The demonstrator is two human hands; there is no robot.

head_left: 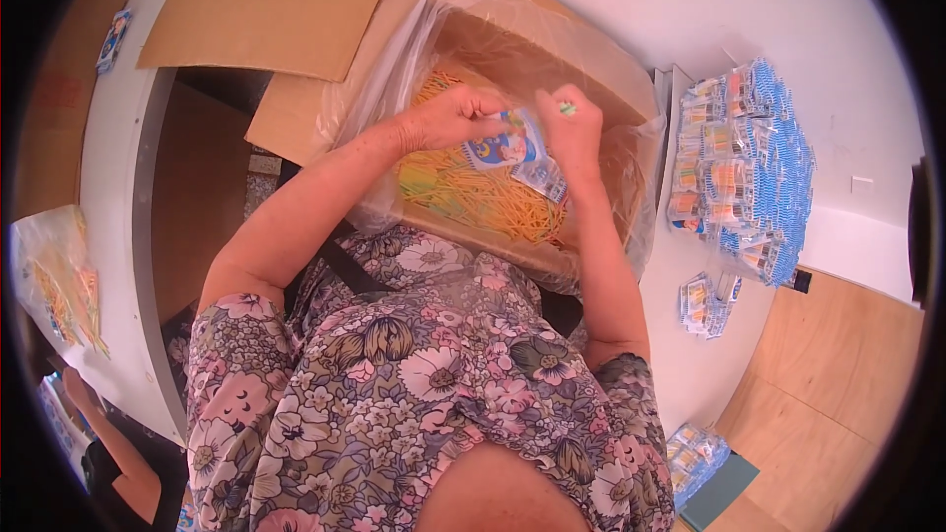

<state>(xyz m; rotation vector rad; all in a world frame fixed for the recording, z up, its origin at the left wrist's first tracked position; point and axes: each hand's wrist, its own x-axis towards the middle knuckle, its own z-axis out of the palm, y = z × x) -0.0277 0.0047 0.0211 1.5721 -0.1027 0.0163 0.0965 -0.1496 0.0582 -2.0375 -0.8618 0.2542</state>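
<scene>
My left hand (pixel 458 118) pinches the edge of a small clear plastic packet (pixel 498 150) with blue cartoon print, held above an open carton (pixel 601 54). Close beside it, my right hand (pixel 576 133) is closed like a fist; something small, green and white, peeks out at its fingers, too blurred to name. Below both hands, the carton holds a heap of thin yellow, orange and green sticks (pixel 483 202). A second printed packet (pixel 542 180) lies on the sticks, close under my right wrist. A clear plastic liner (pixel 394 89) covers the carton's rim.
To the right, a tall stack of filled blue packets (pixel 744 163) stands on a white table (pixel 680 384), with several loose packets (pixel 705 305) nearer. Cardboard flaps (pixel 276 5) stick out at the left. A plastic bag of sticks (pixel 59 276) lies far left, near another person's arm (pixel 123 453).
</scene>
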